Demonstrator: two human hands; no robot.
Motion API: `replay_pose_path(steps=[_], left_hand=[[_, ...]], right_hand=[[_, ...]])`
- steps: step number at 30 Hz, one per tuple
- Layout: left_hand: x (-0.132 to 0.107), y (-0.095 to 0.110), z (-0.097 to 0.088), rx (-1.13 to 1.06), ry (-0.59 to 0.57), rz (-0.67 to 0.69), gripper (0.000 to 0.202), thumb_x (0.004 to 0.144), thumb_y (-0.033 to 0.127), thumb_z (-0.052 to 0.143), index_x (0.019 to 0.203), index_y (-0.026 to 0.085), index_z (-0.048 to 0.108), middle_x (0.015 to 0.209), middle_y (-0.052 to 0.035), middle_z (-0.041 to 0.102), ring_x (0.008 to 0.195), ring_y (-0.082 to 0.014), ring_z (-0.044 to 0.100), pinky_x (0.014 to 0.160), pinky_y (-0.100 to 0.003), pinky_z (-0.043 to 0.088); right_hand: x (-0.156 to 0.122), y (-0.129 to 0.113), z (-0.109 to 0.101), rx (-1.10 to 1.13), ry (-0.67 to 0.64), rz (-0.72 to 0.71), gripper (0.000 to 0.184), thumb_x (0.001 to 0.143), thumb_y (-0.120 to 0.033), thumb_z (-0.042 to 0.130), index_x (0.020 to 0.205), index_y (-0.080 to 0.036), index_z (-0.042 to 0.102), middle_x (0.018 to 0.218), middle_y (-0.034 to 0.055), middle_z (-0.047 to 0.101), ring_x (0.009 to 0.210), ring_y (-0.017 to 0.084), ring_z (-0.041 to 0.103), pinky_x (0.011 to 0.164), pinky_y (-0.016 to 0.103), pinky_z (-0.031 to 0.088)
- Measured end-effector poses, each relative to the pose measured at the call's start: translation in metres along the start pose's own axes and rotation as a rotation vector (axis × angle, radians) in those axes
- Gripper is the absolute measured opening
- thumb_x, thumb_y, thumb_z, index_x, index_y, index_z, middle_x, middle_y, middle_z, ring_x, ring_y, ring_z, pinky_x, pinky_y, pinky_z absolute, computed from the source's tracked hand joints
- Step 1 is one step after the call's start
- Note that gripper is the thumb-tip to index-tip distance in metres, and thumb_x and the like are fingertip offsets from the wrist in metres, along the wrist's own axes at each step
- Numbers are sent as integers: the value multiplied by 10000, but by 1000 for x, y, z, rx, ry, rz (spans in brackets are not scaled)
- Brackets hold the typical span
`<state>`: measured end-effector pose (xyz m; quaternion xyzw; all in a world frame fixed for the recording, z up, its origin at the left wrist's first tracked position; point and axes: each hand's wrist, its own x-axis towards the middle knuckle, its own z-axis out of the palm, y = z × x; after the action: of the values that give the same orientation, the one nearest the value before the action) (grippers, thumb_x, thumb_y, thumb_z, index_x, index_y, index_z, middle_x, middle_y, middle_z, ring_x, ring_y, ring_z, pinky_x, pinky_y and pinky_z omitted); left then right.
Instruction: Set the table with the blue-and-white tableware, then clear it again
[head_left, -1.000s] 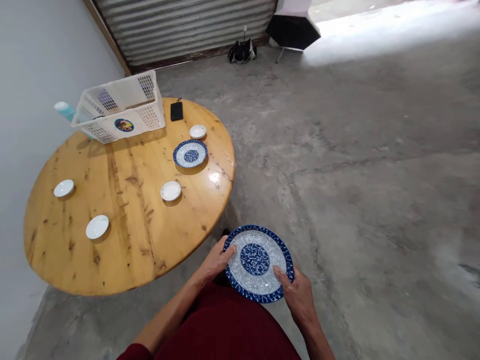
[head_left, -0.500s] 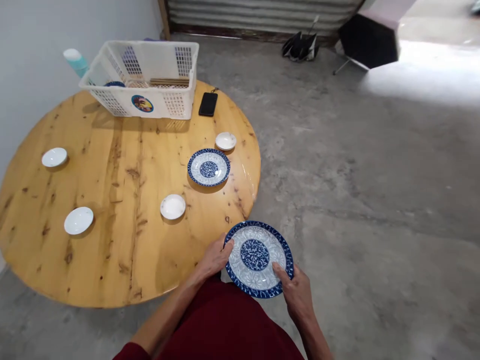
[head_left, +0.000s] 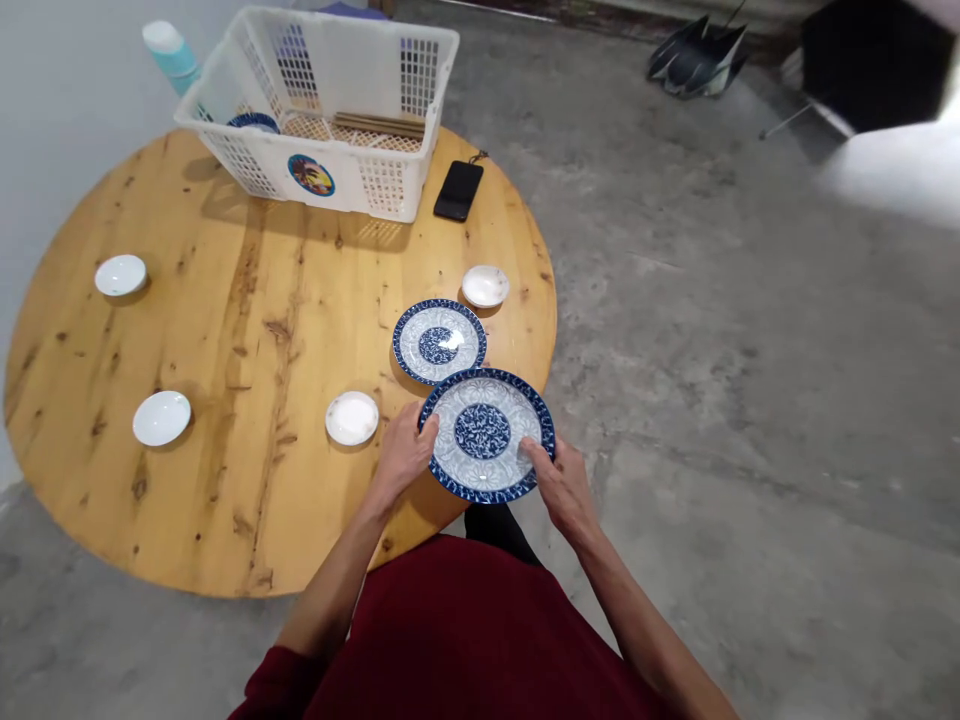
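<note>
Both my hands grip a blue-and-white patterned plate (head_left: 482, 432) by its opposite rims, over the near right edge of the round wooden table (head_left: 247, 500). My left hand (head_left: 405, 447) pinches the left rim, with the thumb on top. At the right rim, the thumb of my right hand (head_left: 562, 482) lies on the plate's face and the fingers are underneath. A second plate (head_left: 439, 343) of the same pattern rests on the table just beyond, partly overlapped in view by the held one. Near it are a small white bowl (head_left: 485, 287) and another small white bowl (head_left: 352, 418).
Two more white bowls (head_left: 121, 275) (head_left: 162, 418) sit on the table's left side. A white plastic basket (head_left: 330, 190) holding chopsticks and a blue-rimmed dish stands at the back, with a black phone (head_left: 458, 190) beside it. Umbrellas (head_left: 697, 60) lie on the concrete floor.
Both hands have carried the plate forward and slightly left, from beside the table's edge to over it, close to the plate on the table. The camera view has shifted too.
</note>
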<state>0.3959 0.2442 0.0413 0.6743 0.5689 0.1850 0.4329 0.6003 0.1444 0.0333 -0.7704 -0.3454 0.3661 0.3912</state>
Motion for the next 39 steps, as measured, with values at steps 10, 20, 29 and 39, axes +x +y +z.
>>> replay_pose_path(steps=[10,20,29,39], left_hand=[[55,11,-7,42,241,-167,201,923,321,491,771,203,547,725,-2,572,650,-161,479,636,-274,335],[102,13,-7,129,355,-331,193,967,282,434,944,196,606,887,-68,681,819,-233,613,724,-308,394],[121,8,-10,351,320,-409,210,970,225,416,943,189,621,958,-121,660,947,-280,625,807,-351,423],[124,5,-13,455,293,-466,257,977,231,423,1071,174,655,991,-126,643,971,-281,620,803,-349,432]], right_hand=[[104,-32,12,-190,-163,-220,310,818,-537,461,738,-237,476,670,16,553,627,193,480,620,319,407],[191,-44,38,-441,-319,-402,254,858,-462,386,758,-237,448,689,61,560,667,229,536,654,338,405],[214,-51,45,-823,-449,-468,322,935,-389,378,996,-143,577,884,168,701,799,292,654,670,325,385],[214,-64,49,-942,-537,-446,425,990,-348,380,1288,-80,518,959,182,747,882,326,715,693,335,427]])
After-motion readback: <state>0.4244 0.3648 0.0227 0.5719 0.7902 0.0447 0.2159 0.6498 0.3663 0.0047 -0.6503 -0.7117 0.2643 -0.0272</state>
